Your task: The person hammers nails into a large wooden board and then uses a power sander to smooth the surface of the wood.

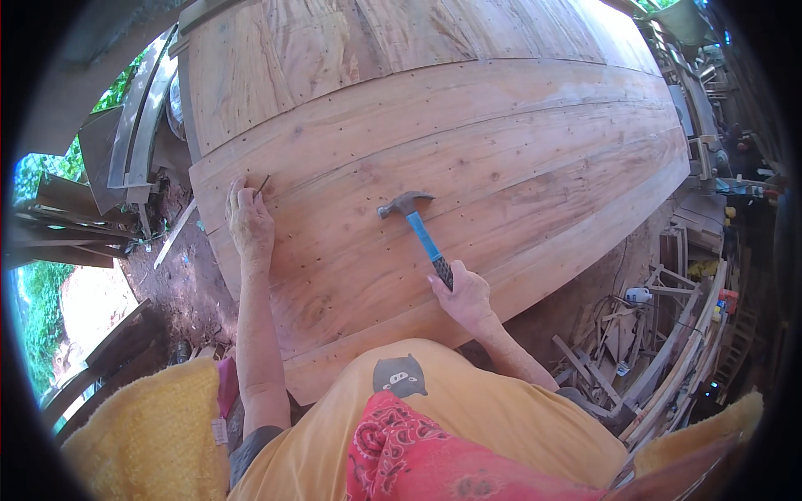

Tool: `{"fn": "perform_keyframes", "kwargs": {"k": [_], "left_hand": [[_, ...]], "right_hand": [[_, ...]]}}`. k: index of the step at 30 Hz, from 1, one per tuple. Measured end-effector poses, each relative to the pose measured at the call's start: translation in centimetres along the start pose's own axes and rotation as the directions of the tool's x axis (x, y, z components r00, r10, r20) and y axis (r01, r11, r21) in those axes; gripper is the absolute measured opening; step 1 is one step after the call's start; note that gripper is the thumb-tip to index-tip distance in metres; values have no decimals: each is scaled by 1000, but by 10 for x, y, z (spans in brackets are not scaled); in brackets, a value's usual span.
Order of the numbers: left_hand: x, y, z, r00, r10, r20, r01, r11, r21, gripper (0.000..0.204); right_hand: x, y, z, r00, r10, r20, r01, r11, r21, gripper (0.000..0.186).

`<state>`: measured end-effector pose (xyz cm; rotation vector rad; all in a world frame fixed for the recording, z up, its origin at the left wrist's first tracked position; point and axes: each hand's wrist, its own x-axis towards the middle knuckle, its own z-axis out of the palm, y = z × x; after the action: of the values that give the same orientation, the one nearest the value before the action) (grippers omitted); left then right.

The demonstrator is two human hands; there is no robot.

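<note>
The left hand (249, 221) pinches a nail (262, 185) upright against the planks (501, 150). The right hand (462, 296) is clenched around a hammer (418, 225) whose handle points up-left, its head well right of the nail.

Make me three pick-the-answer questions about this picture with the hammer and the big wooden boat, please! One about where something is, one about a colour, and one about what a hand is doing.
1. Where is the hammer's head?
A. Over the planked wooden hull
B. On the dirt ground
C. Inside a bucket

2. What colour is the hammer's handle?
A. Green
B. Blue with a black grip
C. White

3. What is the left hand doing?
A. Hanging empty at the side
B. Gripping a saw
C. Pinching a thin nail against the wood

Answers:
1 A: the hammer has its head above the hull.
2 B: the shaft is blue, black where the right hand grips it.
3 C: the left hand holds the nail at its fingertips on the planks.
</note>
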<state>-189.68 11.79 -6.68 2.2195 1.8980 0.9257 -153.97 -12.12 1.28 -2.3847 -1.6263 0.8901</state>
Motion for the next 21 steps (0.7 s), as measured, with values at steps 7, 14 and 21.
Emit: {"fn": "perform_keyframes", "kwargs": {"k": [7,14,21], "left_hand": [[2,-7,4,999,-39,34,39,999,-15,4],[0,-14,9,997,-71,41,73,997,-33,4],[-1,-16,9,996,-76,53,78,996,-40,5]], "right_hand": [[2,1,-8,998,-6,68,-1,995,95,43],[4,4,-9,996,-15,82,3,989,145,44],[3,3,-11,995,-9,96,-5,990,141,44]]}}
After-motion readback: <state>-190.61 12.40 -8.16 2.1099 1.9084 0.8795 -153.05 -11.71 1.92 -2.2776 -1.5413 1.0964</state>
